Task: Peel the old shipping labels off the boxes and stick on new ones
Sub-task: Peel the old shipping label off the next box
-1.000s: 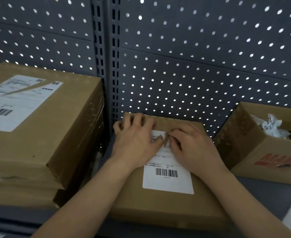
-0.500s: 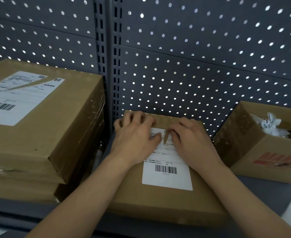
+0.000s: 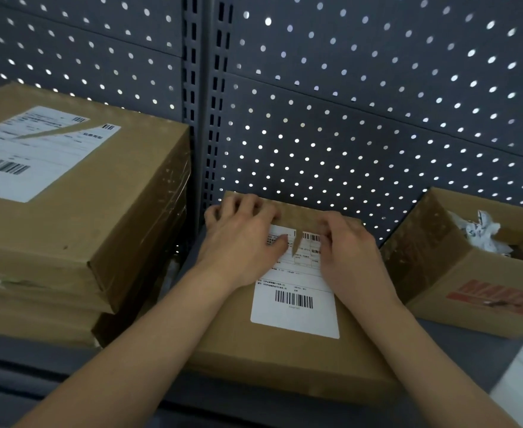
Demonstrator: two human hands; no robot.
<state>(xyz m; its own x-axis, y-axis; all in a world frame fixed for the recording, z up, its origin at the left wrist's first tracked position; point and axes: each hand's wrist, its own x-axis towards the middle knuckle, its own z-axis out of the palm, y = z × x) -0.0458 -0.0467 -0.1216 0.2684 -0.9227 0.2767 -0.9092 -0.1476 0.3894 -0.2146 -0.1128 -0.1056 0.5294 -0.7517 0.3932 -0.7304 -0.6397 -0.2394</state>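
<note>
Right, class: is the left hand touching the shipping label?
Touching. Head view: the left hand rests on the shipping label, thumb pressing its top part.

Brown boxes (image 3: 285, 359), white black-barcoded labels (image 3: 295, 316), grey white-dotted pegboard (image 3: 362, 118).

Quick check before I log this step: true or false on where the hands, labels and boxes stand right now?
1. The left hand and right hand both touch the label on the middle box. True.
2. That label's far edge is split between the hands. True.
3. The right-side box is sealed. False: it is open, crumpled paper inside.
4. The left stack's top box carries no label. False: a white barcoded label lies on it.
</note>
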